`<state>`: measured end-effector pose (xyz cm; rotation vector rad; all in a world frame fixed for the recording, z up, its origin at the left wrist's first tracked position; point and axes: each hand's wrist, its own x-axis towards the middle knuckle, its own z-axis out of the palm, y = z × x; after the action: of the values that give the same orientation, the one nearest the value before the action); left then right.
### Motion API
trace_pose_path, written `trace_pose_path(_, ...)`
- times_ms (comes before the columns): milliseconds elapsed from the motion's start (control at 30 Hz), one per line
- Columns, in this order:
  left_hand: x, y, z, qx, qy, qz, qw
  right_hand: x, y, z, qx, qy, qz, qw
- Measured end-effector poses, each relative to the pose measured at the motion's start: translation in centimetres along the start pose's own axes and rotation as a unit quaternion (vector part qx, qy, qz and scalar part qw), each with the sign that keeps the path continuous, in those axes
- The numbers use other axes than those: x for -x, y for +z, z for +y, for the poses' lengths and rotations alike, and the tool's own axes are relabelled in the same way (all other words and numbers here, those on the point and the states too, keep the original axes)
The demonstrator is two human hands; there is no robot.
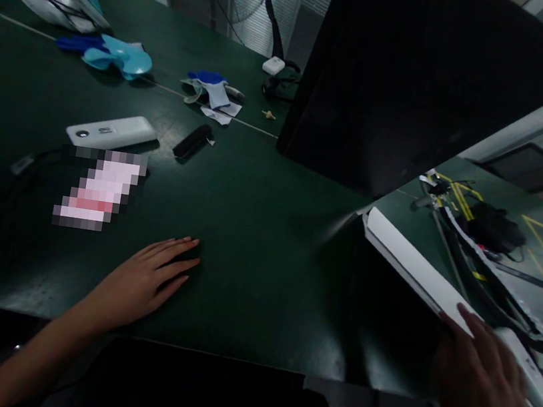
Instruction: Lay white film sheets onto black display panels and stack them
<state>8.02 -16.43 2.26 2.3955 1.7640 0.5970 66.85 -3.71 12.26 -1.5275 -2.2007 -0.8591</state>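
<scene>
My left hand (149, 281) lies flat on the green tabletop (250, 281), fingers a little apart, with nothing in it. Above it is a blurred-out pink and white thing (106, 190) whose kind I cannot make out. At the right, my right hand (483, 381) is closed over the near end of a long white bar-shaped object (409, 263). Its dark side faces me, and deep shadow hides what is below. Part of the grip is hidden too. A large black monitor-like panel (398, 93) stands tilted in view beyond the bar's far end.
A white oblong device (112, 132) and a small black object (193, 142) lie left of centre. Farther back are a light-blue fan blade (119, 57), scraps of paper and cloth (216, 96), and a small white box (273, 65). Cables and a black bag (495, 227) lie right.
</scene>
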Motion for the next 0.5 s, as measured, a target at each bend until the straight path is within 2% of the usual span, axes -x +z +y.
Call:
trace_pose_path(133,1.2,0.3,0.4,-0.009,-0.057,0.037,0.998,-1.4,1.9,2.6,0.075,-0.01,0.036,0.997)
trace_pose_path(267,0.7,0.3,0.4,-0.01,-0.078,0.052,0.996,-2.0,3.6,5.0,0.044,-0.022,0.053,0.997)
trace_pose_path(500,0.6,0.2,0.3,0.005,-0.079,0.071,0.994,-3.1,3.6,5.1,0.013,-0.006,0.046,0.999)
